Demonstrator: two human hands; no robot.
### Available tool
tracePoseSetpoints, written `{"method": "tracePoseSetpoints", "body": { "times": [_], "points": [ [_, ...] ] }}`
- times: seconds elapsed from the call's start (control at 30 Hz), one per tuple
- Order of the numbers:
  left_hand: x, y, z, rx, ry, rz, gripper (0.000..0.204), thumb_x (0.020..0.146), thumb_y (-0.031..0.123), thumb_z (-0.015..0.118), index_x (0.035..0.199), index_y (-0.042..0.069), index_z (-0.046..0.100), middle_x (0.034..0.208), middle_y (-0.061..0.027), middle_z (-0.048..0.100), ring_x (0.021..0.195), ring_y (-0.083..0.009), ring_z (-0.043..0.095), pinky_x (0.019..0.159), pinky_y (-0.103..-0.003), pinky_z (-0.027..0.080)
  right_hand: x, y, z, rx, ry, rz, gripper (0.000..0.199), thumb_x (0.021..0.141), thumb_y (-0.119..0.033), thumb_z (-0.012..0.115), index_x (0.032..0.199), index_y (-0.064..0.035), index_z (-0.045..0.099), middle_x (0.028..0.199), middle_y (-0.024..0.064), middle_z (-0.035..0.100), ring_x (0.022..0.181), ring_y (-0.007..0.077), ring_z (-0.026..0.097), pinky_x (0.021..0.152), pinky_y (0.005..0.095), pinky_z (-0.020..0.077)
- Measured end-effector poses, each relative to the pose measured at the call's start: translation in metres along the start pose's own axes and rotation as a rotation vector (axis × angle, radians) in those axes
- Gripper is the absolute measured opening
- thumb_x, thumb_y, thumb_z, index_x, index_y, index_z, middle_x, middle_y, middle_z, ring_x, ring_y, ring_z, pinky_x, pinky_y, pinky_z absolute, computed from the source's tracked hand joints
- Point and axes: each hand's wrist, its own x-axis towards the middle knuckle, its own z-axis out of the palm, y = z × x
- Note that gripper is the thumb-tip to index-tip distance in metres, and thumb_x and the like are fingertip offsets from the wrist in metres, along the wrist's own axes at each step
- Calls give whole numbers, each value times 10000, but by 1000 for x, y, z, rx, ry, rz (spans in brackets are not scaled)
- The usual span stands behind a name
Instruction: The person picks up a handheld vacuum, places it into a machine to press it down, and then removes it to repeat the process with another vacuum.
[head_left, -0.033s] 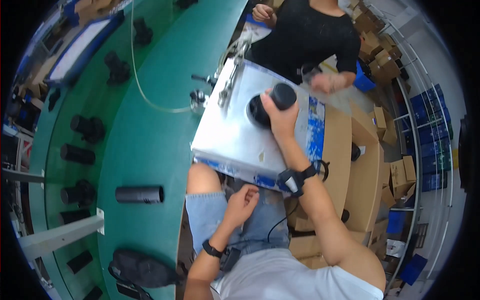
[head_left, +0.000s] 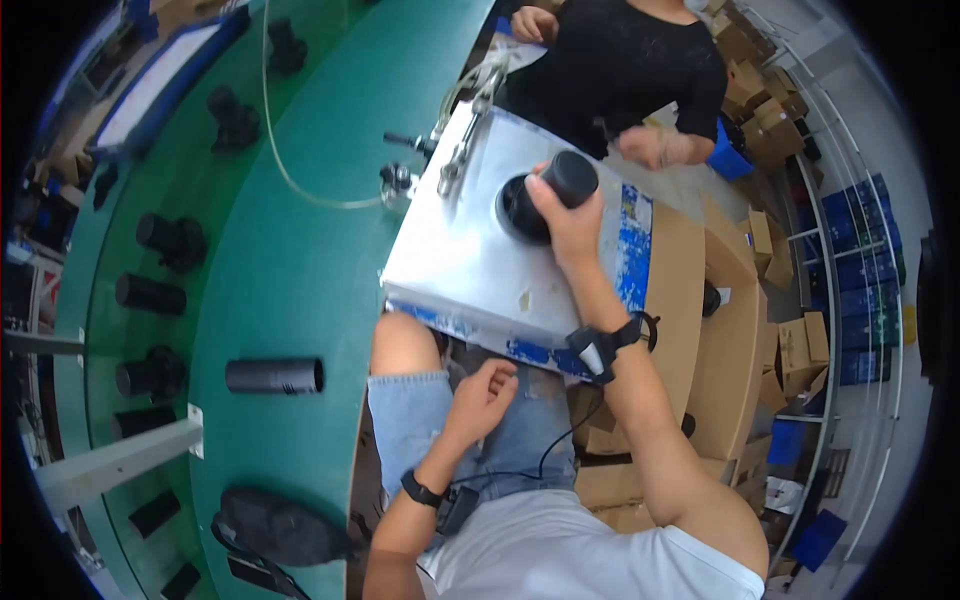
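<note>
The left hand (head_left: 485, 392) rests on the person's lap, on the denim shorts, its fingers loosely curled and holding nothing. Farther out, the right hand (head_left: 568, 222) closes its fingers around a black cylindrical lens-like part (head_left: 545, 195) standing on the silver metal table (head_left: 470, 260). To the left, another black tube (head_left: 274, 376) lies on the green conveyor belt (head_left: 290, 260). Brown cardboard boxes (head_left: 745, 350) sit to the right, their contents hidden.

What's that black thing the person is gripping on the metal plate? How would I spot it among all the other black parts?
Start at the silver metal plate beside the green conveyor belt. The right hand holds a black cylinder there, its wide round end toward the plate. Unlike the black tube lying loose on the belt, it is the only one held.
</note>
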Motion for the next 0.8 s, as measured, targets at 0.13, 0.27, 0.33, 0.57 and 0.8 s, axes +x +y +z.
{"method": "tracePoseSetpoints", "body": {
  "times": [0.13, 0.27, 0.33, 0.57, 0.8],
  "points": [
    [0, 6, -2, 75, 27, -12, 248, 901, 162, 608, 1092, 5, 593, 828, -83, 660, 724, -132, 619, 646, -267, 493, 48, -11, -45, 79, -478, -1, 573, 739, -159, 744, 1233, -7, 497, 1022, 114, 636, 1005, 212, 614, 923, 333, 478],
    [-2, 2, -5, 88, 16, 9, 244, 891, 149, 615, 1082, 0, 589, 821, -103, 654, 711, -144, 633, 627, -265, 499, 44, 14, -26, 165, -497, -22, 448, 764, -140, 705, 1151, -11, 520, 985, 126, 630, 964, 210, 613, 891, 337, 486],
    [-1, 6, -7, 80, -15, -19, 243, 900, 150, 606, 1092, 2, 594, 839, -89, 664, 756, -122, 632, 651, -251, 492, 24, 22, -18, 216, -154, -125, 392, 774, -130, 681, 1115, -17, 524, 953, 124, 622, 915, 207, 606, 867, 336, 488],
    [60, 118, -107, -17, 363, 465, 113, 912, 79, 559, 870, -3, 623, 871, -78, 653, 827, -143, 607, 762, -270, 468, 28, 14, -20, 211, -228, -130, 389, 774, -166, 676, 1099, -19, 521, 925, 129, 608, 877, 203, 593, 846, 338, 487],
    [292, 142, -195, 1092, 344, -8, 589, 940, 468, 363, 1235, 15, 595, 1261, -210, 584, 1205, -369, 527, 1006, -479, 400, 26, 20, -15, 213, -216, -129, 403, 771, -182, 679, 1104, -21, 520, 923, 122, 603, 870, 203, 590, 843, 337, 484]
  ]
}}
